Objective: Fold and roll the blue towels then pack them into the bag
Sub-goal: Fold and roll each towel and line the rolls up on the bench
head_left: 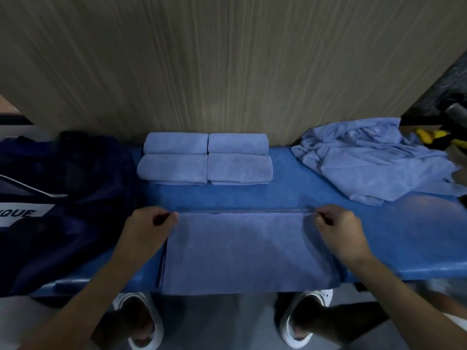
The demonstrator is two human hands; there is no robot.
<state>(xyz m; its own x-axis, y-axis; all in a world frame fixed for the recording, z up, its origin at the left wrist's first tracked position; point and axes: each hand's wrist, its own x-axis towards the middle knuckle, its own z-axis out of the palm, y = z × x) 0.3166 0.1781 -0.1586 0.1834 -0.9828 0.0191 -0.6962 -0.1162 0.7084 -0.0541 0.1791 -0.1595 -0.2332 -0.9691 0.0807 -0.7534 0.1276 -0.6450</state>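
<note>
Far left of the flat towel (242, 251): a dark blue bag (63, 198), slumped on the blue surface (404, 248), with a white label on its near side. At the flat towel's far left corner: the left hand (149, 226), fingers curled, pinching the cloth there. In the middle: the flat towel itself, spread smooth, near edge hanging a little over the front of the surface. Behind the flat towel, by the wall: four rolled towels (206, 160), two by two, touching. At the flat towel's far right corner: the right hand (338, 231), fingers curled, pinching that corner too. Behind and to the right of the flat towel: a heap of loose towels (374, 160), all crumpled. Below the flat towel, on the floor: two white shoes (158, 327).
</note>
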